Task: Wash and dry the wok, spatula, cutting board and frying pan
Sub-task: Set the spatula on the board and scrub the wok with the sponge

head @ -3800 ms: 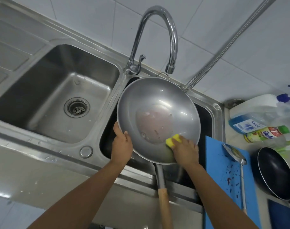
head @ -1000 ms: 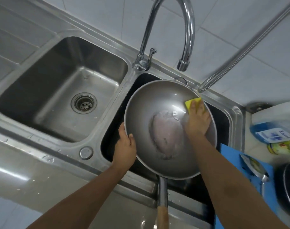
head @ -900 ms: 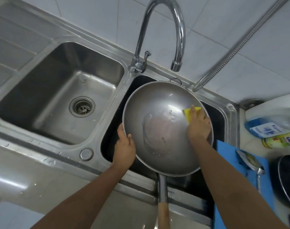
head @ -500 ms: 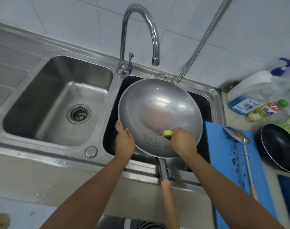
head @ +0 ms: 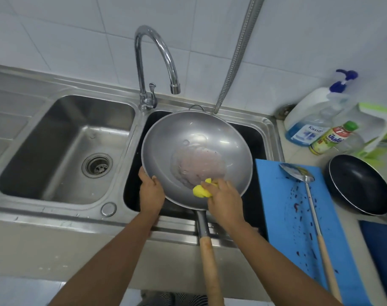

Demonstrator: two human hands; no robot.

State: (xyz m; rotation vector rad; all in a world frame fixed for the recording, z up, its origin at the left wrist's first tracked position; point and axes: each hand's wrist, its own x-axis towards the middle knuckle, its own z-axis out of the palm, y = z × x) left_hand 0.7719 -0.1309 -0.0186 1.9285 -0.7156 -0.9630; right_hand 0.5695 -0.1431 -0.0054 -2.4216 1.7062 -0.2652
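At the left of the frame the left sink basin (head: 64,151) sat bare, and the tap (head: 157,60) above the divider ran no water. At centre, our left hand (head: 151,192) kept its grip wrapped over the wok's (head: 197,151) lower-left rim, thumb inside, holding the wok tilted over the right sink basin (head: 257,138), its wooden handle pointing down toward the bottom edge. Just right of that, our right hand (head: 224,200) had its grip pinched around the yellow sponge (head: 201,191), pressed to the wok's inner wall near the lower rim. A second earlier that sponge had been up at the wok's upper-right wall; we had swept it round and down, so we judged most of the inner wall scrubbed. A pale pinkish soapy pool still lay in the wok's middle, so rinsing remained. At lower right, the blue cutting board (head: 283,217) lay on the bench, still flecked with dark specks, with the spatula (head: 309,195) resting on it and the frying pan (head: 360,184) beside it, all unwashed.
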